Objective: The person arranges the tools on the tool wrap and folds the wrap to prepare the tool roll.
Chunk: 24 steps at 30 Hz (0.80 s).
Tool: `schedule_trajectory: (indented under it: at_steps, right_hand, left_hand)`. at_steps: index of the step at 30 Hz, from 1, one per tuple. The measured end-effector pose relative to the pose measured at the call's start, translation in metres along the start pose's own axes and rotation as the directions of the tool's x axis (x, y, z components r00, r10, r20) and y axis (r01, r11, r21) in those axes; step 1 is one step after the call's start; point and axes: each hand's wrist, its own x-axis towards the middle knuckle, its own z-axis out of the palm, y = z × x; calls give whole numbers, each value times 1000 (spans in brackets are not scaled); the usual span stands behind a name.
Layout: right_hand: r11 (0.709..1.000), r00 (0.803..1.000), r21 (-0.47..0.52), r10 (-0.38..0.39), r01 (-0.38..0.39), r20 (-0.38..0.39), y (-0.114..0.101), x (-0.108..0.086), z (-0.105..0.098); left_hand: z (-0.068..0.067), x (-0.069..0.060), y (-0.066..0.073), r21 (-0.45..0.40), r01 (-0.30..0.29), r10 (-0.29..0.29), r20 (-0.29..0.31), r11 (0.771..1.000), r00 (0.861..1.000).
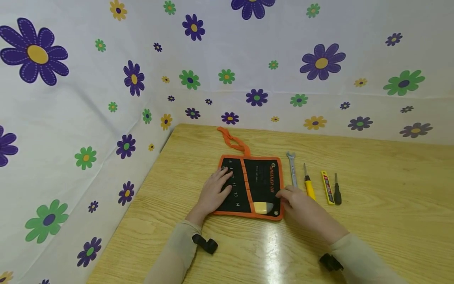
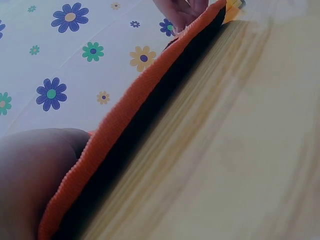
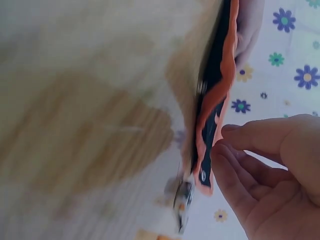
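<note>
A black tool pouch with orange edging [image 1: 262, 177] lies flat on the table, numbers down its left part. My left hand [image 1: 211, 191] rests on that numbered part, fingers spread; the left wrist view has this hand [image 2: 35, 175] beside the orange edge [image 2: 120, 120]. At the pouch's right edge, my right hand [image 1: 301, 207] pinches the border between thumb and fingers. The right wrist view has the fingertips of this hand [image 3: 275, 175] against the pouch [image 3: 215, 100]. Near the pouch's lower right corner is a yellow and grey piece [image 1: 263, 208].
Right of the pouch lie a wrench [image 1: 292, 169], a yellow-handled screwdriver [image 1: 309, 189], a yellow packet [image 1: 328, 187] and a black-handled screwdriver [image 1: 337, 195]. An orange strap [image 1: 232, 140] extends behind the pouch. Flowered cloth [image 1: 227, 47] hangs behind and left of the wooden table [image 1: 390, 189].
</note>
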Motion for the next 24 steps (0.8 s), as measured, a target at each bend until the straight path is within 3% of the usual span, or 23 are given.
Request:
schedule_trajectory:
  at_steps: [3,10,18,24]
  right_hand:
    - [999,998,-5,35,-35,-49,8,-1,-3]
    - [998,983,-54,33,-43,-181,25,-2,-8]
    - [994,990,-33,105,-109,-98,29,-5,-11]
    - [995,993,-21,99,-100,-58,31,-5,-11]
  left_hand:
    - [0,0,1,0,4,-4,2,1000,1000]
    - [-1,0,2,2,14,-14,9,1000,1000]
    - [-2,-1,3,-9,11,-11,5,1000,1000]
    - [-3,-1,6,-23,6,-6,-4,1000,1000]
